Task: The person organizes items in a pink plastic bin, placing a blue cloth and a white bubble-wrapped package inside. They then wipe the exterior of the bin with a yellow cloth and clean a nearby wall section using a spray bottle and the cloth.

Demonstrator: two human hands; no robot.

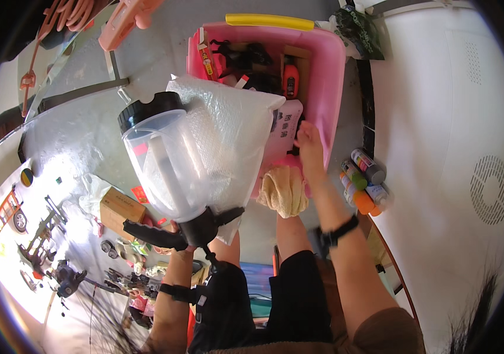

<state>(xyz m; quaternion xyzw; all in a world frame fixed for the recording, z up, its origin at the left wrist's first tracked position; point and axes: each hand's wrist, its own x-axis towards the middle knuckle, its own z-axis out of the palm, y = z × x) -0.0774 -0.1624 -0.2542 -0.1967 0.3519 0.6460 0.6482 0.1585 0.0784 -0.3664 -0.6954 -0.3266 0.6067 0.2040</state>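
A clear plastic canister [168, 163] with a black screw cap and black handles is held tilted over the bin's left side. My left hand [188, 248] grips it at the black lower end, mostly hidden behind the handle. A bubble-wrap bag [229, 132] lies behind the canister, partly over the pink plastic bin [329, 88]. My right hand [310, 142] reaches inside the bin's right wall with curled fingers, beside a white printed box [288, 119] and a dark item. Whether those fingers hold anything is unclear. A beige cloth [283, 190] drapes over the near rim.
The bin has a yellow handle [269, 21]; inside are a red-and-black device [291, 82] and black items. Several spray cans [362, 177] lie right, near a white appliance panel [437, 132]. At left are a cardboard box [121, 210] and a glass-topped table [70, 128].
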